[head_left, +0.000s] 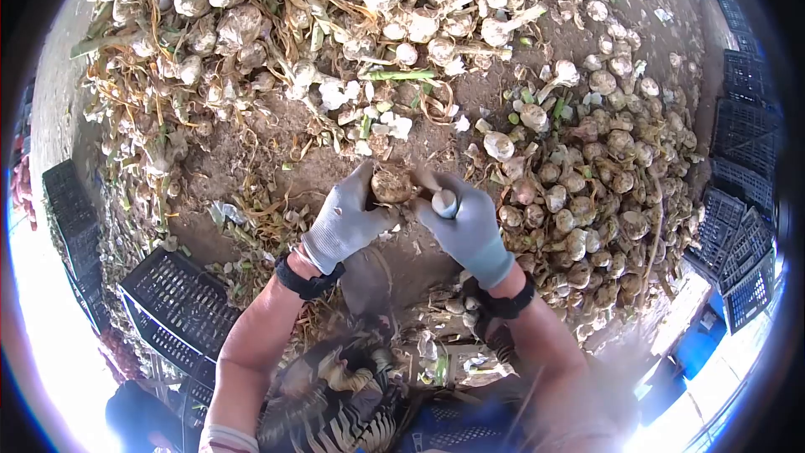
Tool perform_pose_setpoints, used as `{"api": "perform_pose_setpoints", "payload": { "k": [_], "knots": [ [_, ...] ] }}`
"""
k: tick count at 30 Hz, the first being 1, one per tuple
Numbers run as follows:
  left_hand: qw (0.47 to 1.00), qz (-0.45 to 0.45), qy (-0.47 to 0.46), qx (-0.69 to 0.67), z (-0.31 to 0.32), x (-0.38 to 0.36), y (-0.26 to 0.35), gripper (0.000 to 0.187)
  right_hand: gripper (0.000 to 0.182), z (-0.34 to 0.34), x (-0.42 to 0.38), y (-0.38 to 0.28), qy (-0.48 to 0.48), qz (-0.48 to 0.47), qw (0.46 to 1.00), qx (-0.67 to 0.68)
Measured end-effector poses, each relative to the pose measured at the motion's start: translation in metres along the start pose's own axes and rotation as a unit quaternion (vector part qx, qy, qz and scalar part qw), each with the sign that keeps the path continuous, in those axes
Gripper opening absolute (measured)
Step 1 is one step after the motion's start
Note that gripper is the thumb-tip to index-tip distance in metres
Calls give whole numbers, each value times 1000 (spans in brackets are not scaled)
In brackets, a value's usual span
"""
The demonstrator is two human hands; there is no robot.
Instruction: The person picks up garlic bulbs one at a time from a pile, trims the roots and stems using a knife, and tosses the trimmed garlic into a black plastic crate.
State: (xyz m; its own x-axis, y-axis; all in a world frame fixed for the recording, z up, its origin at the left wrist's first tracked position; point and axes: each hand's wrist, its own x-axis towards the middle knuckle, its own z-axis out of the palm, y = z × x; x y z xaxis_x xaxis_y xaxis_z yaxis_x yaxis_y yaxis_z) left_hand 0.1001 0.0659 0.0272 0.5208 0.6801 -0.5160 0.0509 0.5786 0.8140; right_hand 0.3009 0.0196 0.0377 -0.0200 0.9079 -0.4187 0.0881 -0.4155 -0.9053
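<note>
My left hand (342, 222), in a thin grey glove, grips a garlic bulb (392, 184) with its brown, rooty side turned up toward me. My right hand (471, 231), gloved the same way, is closed around a small tool with a pale, rounded handle end (444, 203). Its fingertips come right up to the bulb's right side; the working end of the tool is hidden. Just beyond the hands, dry skins and cut stem pieces (390, 124) litter the dirt.
A large heap of garlic with dry stems (243, 25) spreads across the far side. Loose trimmed bulbs (587, 193) are piled on the right. Black plastic crates stand at left (180, 306) and along the right edge (742, 130). Another dark crate (457, 428) is close below me.
</note>
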Motion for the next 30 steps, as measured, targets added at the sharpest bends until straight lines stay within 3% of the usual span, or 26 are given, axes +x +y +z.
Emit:
{"api": "perform_pose_setpoints", "payload": {
  "k": [1, 2, 3, 4, 5, 6, 10, 12, 16, 19, 21, 22, 24, 26, 28, 29, 30],
  "knots": [
    [983, -18, -10, -181, -7, -3, -16, 47, 28, -6, -2, 0, -1, -85, 975, -203],
    [933, -34, -21, -356, -11, -4, -32, 48, 25, -10, -2, -2, -1, -166, 903, -397],
    [934, 45, 11, -354, -7, -13, -49, 63, 20, -9, -2, -11, -24, -168, 889, -425],
    [934, 43, 10, -355, -7, -13, -37, 63, 20, -9, -4, -14, -24, -166, 889, -426],
    [993, 43, 8, -112, -7, -11, -14, 69, 18, -9, -5, -16, -27, -172, 877, -449],
    [989, 39, 7, 139, -8, -11, -2, 75, 17, -7, -6, -16, -32, -178, 864, -470],
    [994, 100, -19, 36, -35, -18, -52, 75, 18, -2, -4, -13, -34, -157, 871, -465],
    [999, 28, 0, -39, -32, -20, -47, 92, 17, 2, -5, -7, -14, -164, 871, -462],
    [988, 26, 1, -151, -28, -20, -60, 90, 17, 5, -4, 14, -15, -137, 884, -446],
    [993, 32, 27, -107, -30, -22, -58, 87, 14, 11, -6, 22, -6, -139, 922, -360],
    [964, 167, -14, 208, -33, -20, -57, 77, 16, 11, -8, 29, -25, -120, 915, -385],
    [964, 166, -17, 207, -26, -25, -44, 77, 16, 3, -7, 48, -23, -117, 915, -385],
    [981, 175, -45, 66, -5, -39, 11, 59, 22, -19, 5, 93, -27, 159, 896, -414],
    [985, 147, -27, 91, 7, -35, 17, 63, 31, -22, -9, 88, -18, 157, 908, -387],
    [934, 159, -8, 320, 4, -19, 10, 57, 31, -13, -12, 79, 14, 104, 964, -244],
    [915, 156, 3, 372, 5, -15, 9, 45, 31, -6, -8, 61, 5, 74, 969, -236],
    [914, 156, 0, 374, 2, -13, 8, 45, 31, -3, -5, 47, 8, 74, 969, -234]
  ]
}}
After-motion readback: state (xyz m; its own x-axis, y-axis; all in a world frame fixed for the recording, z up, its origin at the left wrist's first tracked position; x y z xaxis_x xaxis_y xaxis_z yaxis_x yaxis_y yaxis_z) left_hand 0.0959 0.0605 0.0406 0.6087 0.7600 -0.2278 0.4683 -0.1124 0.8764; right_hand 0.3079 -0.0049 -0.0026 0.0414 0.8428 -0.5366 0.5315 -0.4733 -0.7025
